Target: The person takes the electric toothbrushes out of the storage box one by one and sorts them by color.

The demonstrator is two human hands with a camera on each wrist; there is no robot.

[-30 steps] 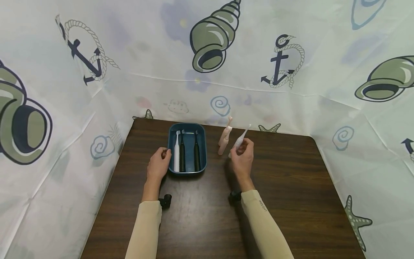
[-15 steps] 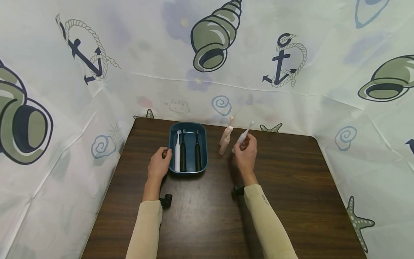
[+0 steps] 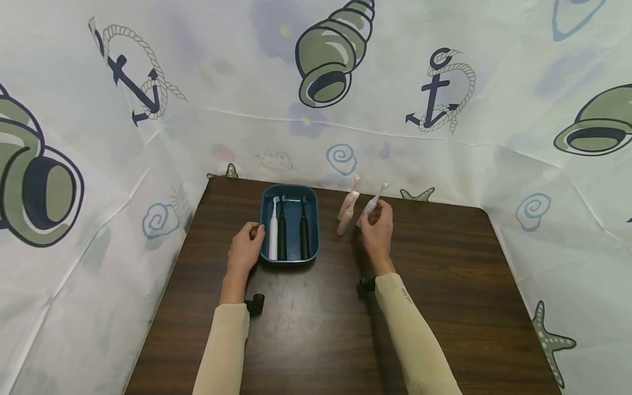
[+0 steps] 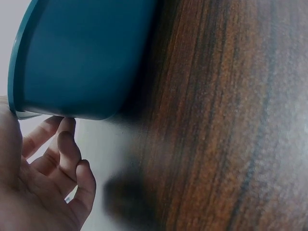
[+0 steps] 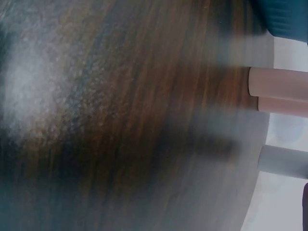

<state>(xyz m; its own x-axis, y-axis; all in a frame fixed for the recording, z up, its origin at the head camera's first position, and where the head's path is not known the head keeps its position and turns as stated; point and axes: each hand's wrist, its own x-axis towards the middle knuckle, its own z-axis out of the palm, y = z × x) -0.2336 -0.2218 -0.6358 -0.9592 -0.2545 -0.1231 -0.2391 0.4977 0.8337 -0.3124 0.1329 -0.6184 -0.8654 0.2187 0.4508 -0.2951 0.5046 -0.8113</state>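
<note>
My right hand [image 3: 378, 236] pinches a white electric toothbrush [image 3: 371, 206] that stands nearly upright, leaning to the right. Whether its base [image 5: 284, 161] touches the table cannot be told. Just left of it stand two pink electric toothbrushes [image 3: 347, 214], one behind the other; their handles [image 5: 279, 84] also show in the right wrist view. My left hand [image 3: 244, 246] holds the left rim of a blue tray [image 3: 316, 241], with fingertips against its outer wall [image 4: 72, 62]. Inside the tray lie a white electric toothbrush [image 3: 274, 233] and two black electric toothbrushes [image 3: 282, 233], all heads pointing away.
The dark wooden table [image 3: 311, 340] extends in front of the tray and to the right. Its far edge lies close behind the tray and standing toothbrushes. A patterned white cloth [image 3: 237, 66] hangs behind and at both sides.
My right hand has shifted slightly right and away with the white toothbrush, whose head has turned. The left hand stays on the tray. The head view has shifted slightly.
</note>
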